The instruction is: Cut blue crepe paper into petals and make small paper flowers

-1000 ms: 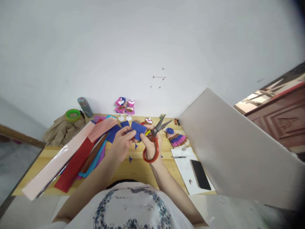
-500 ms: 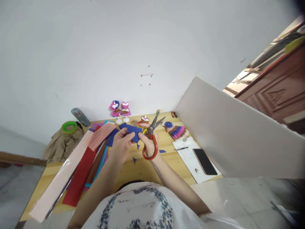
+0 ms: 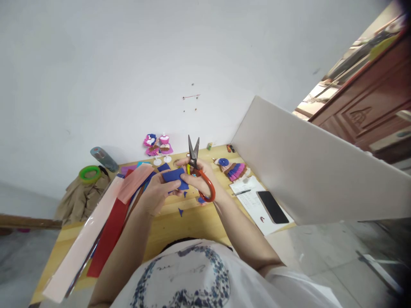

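My left hand (image 3: 156,192) pinches a dark blue piece of paper (image 3: 175,177) above the wooden table (image 3: 192,218). My right hand (image 3: 202,177) is closed round red-handled scissors (image 3: 201,177), and its fingertips also touch the blue paper. The scissor blades (image 3: 193,149) point up and away and stand slightly apart. Small blue offcuts (image 3: 180,211) lie on the table below my hands.
Long sheets of pink, red and blue paper (image 3: 105,222) lie at the left. Small paper dress figures (image 3: 158,145) stand at the back wall, another (image 3: 233,169) lies at the right. A phone (image 3: 272,207) rests on white paper with a pen (image 3: 241,192). A large white board (image 3: 314,171) leans at the right.
The scissors have swung from pointing up-right to pointing almost straight up, and the handles moved to the right of the blue paper. The camera view shifted leftward.
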The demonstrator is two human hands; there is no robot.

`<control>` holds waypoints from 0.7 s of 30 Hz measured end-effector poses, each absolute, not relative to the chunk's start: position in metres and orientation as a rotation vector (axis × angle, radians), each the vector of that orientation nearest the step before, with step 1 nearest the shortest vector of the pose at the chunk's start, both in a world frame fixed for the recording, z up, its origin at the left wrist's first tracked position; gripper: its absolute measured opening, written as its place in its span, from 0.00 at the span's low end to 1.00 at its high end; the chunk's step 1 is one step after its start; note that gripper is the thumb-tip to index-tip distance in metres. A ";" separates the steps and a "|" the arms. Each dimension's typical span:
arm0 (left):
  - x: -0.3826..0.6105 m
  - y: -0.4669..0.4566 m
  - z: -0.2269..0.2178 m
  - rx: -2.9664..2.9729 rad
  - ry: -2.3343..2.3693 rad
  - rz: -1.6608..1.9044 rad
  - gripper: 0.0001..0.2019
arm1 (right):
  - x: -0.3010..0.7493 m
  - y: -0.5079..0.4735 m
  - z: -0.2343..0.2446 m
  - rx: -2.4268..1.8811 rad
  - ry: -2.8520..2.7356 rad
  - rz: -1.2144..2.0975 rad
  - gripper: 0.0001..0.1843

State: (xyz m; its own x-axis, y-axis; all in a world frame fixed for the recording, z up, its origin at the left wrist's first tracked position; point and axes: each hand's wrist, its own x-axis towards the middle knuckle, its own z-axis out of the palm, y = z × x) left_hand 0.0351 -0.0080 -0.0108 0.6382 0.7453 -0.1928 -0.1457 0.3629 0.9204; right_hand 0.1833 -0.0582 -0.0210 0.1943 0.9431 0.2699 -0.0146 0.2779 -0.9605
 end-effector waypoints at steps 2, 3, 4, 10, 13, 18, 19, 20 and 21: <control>0.036 -0.012 -0.012 0.954 0.676 0.604 0.17 | 0.183 -0.058 -0.021 -1.047 -1.135 0.862 0.12; 0.036 -0.014 -0.013 0.897 0.677 0.589 0.18 | 0.182 -0.058 -0.021 -1.046 -1.114 0.848 0.12; 0.036 -0.015 -0.015 0.843 0.674 0.579 0.19 | 0.182 -0.058 -0.021 -1.050 -1.084 0.834 0.13; 0.034 -0.019 -0.031 0.724 0.631 0.544 0.16 | 0.180 -0.058 -0.021 -1.027 -0.902 0.797 0.18; 0.036 -0.020 -0.032 0.746 0.627 0.601 0.18 | 0.180 -0.059 -0.022 -1.022 -0.908 0.797 0.19; 0.042 -0.021 -0.025 0.855 0.695 0.774 0.16 | 0.178 -0.060 -0.023 -1.031 -0.919 0.768 0.18; 0.043 -0.021 -0.024 0.868 0.708 0.797 0.16 | 0.178 -0.060 -0.022 -1.030 -0.911 0.766 0.18; 0.044 -0.022 -0.023 0.874 0.722 0.815 0.16 | 0.177 -0.060 -0.022 -1.028 -0.904 0.768 0.18; 0.046 -0.021 -0.022 0.874 0.737 0.830 0.16 | 0.177 -0.060 -0.022 -1.029 -0.901 0.770 0.18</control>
